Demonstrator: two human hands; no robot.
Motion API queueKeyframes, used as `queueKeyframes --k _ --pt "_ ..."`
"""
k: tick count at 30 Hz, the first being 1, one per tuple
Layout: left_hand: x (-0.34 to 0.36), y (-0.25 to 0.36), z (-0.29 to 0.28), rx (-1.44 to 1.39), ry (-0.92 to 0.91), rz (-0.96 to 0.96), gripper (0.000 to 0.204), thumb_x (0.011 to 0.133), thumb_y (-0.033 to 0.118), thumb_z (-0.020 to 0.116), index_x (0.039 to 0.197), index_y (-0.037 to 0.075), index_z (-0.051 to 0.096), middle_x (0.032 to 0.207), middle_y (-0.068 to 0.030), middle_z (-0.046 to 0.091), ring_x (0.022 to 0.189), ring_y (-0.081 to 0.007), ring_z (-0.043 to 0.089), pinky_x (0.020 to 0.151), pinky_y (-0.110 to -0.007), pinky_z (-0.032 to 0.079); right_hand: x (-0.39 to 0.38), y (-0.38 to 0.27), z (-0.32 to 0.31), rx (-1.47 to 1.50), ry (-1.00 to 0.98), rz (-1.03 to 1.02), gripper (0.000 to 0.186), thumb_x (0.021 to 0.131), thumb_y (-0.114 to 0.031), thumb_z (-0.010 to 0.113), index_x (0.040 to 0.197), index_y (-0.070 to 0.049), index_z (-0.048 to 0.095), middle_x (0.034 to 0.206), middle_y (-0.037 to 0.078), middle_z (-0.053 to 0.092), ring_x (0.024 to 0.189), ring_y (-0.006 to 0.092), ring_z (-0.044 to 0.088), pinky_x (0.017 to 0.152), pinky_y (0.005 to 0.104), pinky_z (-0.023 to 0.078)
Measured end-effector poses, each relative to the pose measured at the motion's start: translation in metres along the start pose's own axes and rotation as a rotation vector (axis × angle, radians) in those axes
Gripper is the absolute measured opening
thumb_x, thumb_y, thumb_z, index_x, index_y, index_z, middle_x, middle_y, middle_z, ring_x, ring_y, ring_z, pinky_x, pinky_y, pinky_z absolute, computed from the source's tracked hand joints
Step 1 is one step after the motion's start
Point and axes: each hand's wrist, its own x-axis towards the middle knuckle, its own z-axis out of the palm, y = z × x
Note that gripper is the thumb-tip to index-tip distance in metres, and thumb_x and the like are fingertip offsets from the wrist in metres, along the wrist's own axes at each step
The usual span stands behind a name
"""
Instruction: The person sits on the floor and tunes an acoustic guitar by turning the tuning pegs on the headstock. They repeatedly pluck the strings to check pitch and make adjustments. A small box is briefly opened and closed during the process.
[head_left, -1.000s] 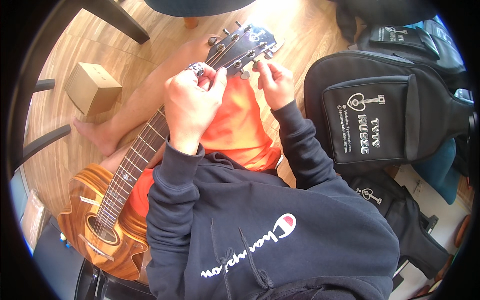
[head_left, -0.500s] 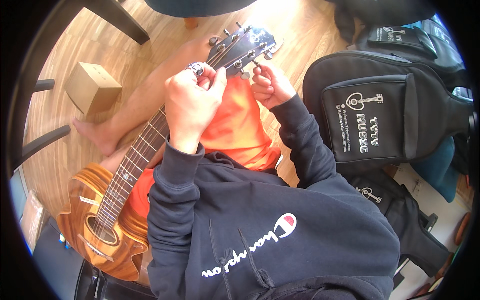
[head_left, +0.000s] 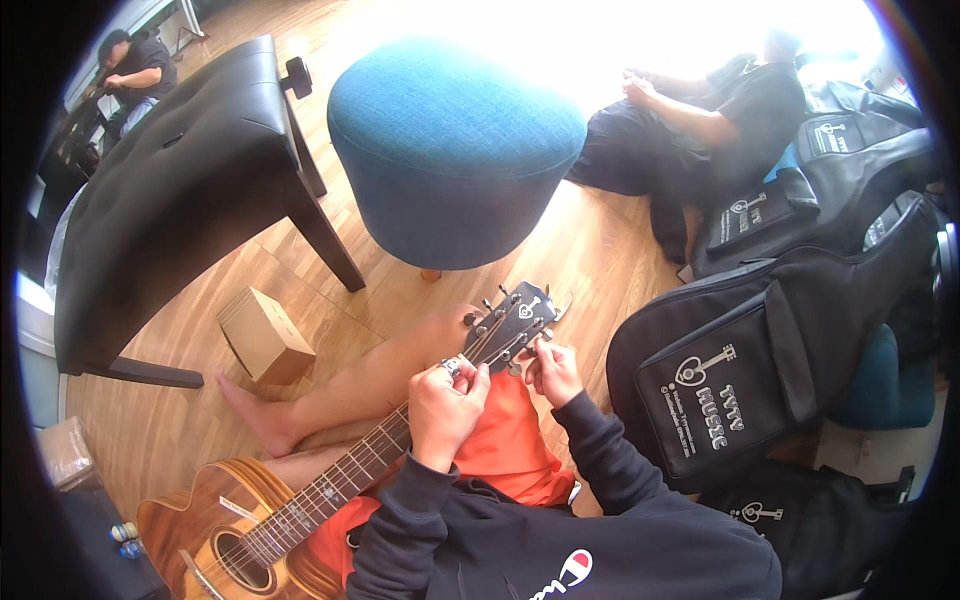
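An acoustic guitar with a wood-grain body lies across my lap, its neck slanting up to the right. Its black headstock carries metal tuning pegs along both edges. My left hand, wearing a chunky silver ring, is pinched closed on the strings just below the headstock; which string it holds is hidden. At the headstock's right edge, the fingers of my right hand close round a tuning peg. Orange shorts show beneath the neck.
A blue round stool stands ahead, with a black padded bench to its left. A cardboard box sits on the wood floor. Black guitar bags lie at right. One person sits beyond them; another is far left.
The view has tilted up, bringing the stool, bench and two people into sight. My hands stay by the headstock, and the right one's fingers have shifted slightly at the tuning peg.
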Motion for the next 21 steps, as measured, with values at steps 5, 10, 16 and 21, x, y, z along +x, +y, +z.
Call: queueKeyframes --k 5,10,16,21 --pt "-0.001 0.005 -0.004 -0.005 0.005 -0.003 0.022 0.081 0.011 0.074 0.066 -0.002 0.063 0.049 -0.0007 0.049 0.045 -0.0045 0.041 0.044 -0.026 0.034 -0.003 0.007 0.005 -0.119 0.049 -0.294 0.036 0.103 -0.030 0.048 0.086 -0.003 0.064 0.058 0.002 0.056 0.045 0.0097 0.048 0.043 0.0239 0.035" --pt "-0.004 -0.004 -0.002 -0.040 0.016 0.031 0.021 0.080 0.010 0.074 0.066 -0.002 0.064 0.049 -0.0006 0.050 0.045 -0.0041 0.042 0.044 -0.025 0.034 0.002 0.000 -0.007 0.455 -0.237 0.307 0.039 0.104 -0.036 0.044 0.082 -0.006 0.058 0.055 0.002 0.053 0.046 0.0081 0.047 0.038 0.0243 0.033" --pt "-0.002 0.001 -0.003 -0.055 0.024 0.017 0.020 0.080 0.010 0.074 0.067 -0.001 0.064 0.049 -0.0010 0.050 0.045 -0.0043 0.043 0.044 -0.025 0.035 0.000 0.012 0.002 -0.183 0.064 -0.337 0.035 0.103 -0.030 0.047 0.088 -0.003 0.063 0.058 0.002 0.057 0.046 0.0068 0.047 0.038 0.0251 0.033" --pt "-0.006 0.000 -0.005 -0.035 0.023 0.022 0.021 0.080 0.010 0.074 0.066 -0.001 0.064 0.049 -0.0022 0.052 0.045 -0.0051 0.045 0.044 -0.025 0.036 0.007 0.006 -0.013 0.608 -0.359 0.311 0.037 0.104 -0.031 0.044 0.088 -0.005 0.064 0.058 0.003 0.057 0.046 0.0070 0.048 0.037 0.0256 0.033"
